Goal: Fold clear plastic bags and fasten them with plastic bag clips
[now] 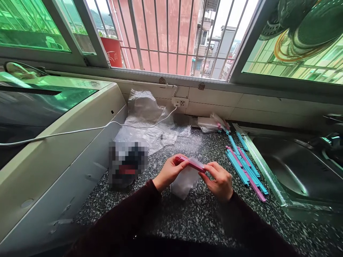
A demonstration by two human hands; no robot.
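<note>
Between my two hands is a pink bag sealing clip (195, 164), set across the top of a clear plastic bag (184, 182) that hangs below it. My left hand (171, 172) pinches the clip's left end between thumb and fingers. At the other end, the thumb and fingers of my right hand (219, 181) are closed on the clip. Whether the clip is fully snapped together cannot be made out. To the right of my right hand lies a loose pile of blue sealing clips (237, 167) and pink sealing clips (254, 186) on the speckled counter.
Crumpled clear plastic bags (147, 132) lie at the back left, beside a blurred-out item (128, 166). Small packed bags (209, 123) rest by the wall. A steel sink (284, 164) borders the right, a white appliance (102, 135) the left. A white cord (139, 126) runs to the wall socket (180, 102).
</note>
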